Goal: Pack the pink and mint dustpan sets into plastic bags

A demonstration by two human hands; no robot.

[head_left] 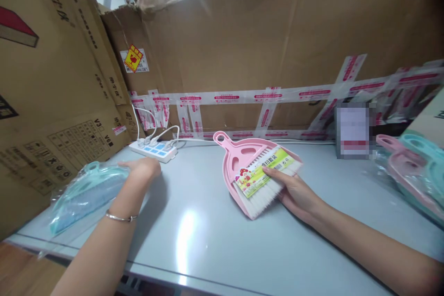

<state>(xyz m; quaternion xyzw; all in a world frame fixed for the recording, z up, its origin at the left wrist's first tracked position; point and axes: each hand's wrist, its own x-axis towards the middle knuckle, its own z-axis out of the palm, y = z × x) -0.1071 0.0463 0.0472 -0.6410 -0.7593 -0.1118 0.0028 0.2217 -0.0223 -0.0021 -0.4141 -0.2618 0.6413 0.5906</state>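
Note:
My right hand (294, 189) grips a pink dustpan (231, 173) with a white-bristled brush (258, 201) lying in it. The thumb presses on the brush's yellow-green printed label (267, 171), and the other fingers are beneath, mostly hidden. The dustpan is tilted, its looped handle pointing up and left. On the left, my left hand (144, 169) is at the right end of a teal dustpan set (92, 189) in a clear plastic bag. Its back faces me, and most of its fingers are out of sight, so I cannot tell whether they grip the bag.
A white power strip (154, 150) with plugged-in cables lies behind my left hand. Large cardboard boxes (225, 46) wall in the back and left of the grey table (194, 249). More pink and teal dustpans (412, 164) lie at right, near a blurred upright panel (354, 129).

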